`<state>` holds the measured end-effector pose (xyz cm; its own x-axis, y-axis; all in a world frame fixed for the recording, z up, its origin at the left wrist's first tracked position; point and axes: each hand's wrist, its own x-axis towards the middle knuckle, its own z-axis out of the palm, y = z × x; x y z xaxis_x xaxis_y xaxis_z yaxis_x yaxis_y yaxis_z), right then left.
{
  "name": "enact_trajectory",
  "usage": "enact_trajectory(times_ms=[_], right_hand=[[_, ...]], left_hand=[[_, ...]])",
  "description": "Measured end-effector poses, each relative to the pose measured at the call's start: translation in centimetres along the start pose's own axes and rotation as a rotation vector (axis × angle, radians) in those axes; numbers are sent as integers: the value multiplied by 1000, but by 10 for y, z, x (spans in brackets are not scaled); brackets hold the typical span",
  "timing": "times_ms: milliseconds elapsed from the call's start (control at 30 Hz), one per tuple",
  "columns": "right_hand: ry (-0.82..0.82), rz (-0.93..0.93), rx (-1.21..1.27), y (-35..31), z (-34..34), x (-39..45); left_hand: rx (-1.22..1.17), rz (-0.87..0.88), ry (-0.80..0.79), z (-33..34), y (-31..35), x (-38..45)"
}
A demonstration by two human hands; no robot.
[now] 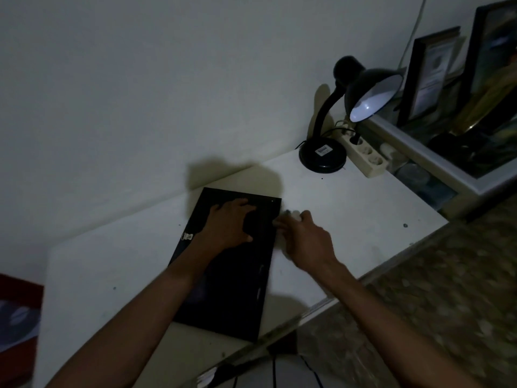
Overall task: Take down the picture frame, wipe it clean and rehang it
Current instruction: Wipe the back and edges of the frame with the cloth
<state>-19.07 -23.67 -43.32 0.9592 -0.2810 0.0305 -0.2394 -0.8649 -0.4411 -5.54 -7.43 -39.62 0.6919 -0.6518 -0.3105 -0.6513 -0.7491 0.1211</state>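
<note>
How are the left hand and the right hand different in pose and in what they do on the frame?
The left hand lies flat with spread fingers on the back of the picture frame, pressing it down; the right hand has curled fingers holding a white cloth. The left hand sits inside the frame's area; the right hand is at its right edge. Both are over the white table.

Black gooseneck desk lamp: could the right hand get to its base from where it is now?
Probably yes: bare white tabletop lies between the right hand and the lamp, but the hand grips a pale cloth.
</note>
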Motion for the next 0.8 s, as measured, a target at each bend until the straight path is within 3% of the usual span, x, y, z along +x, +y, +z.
enact_trajectory(times_ms=[67, 233, 367, 467, 600, 700, 800], right_hand=[[22, 34, 23, -1, -1, 16], [0, 22, -94, -14, 21, 8], [62, -188, -191, -20, 29, -29], [66, -279, -53, -5, 21, -26], [-106, -20, 200, 10, 13, 9], [50, 51, 266, 7, 12, 25], [68, 57, 240, -3, 15, 30]], left_hand=[[-27, -22, 17, 3, -1, -11], [-57, -27, -143, 6, 3, -32], [15, -45, -141, 4, 8, -34], [20, -51, -129, 4, 9, -35], [-89, -61, -105, 8, 5, -40], [-135, -54, -87, 12, 2, -40], [-156, -68, -73, 15, 0, -41]])
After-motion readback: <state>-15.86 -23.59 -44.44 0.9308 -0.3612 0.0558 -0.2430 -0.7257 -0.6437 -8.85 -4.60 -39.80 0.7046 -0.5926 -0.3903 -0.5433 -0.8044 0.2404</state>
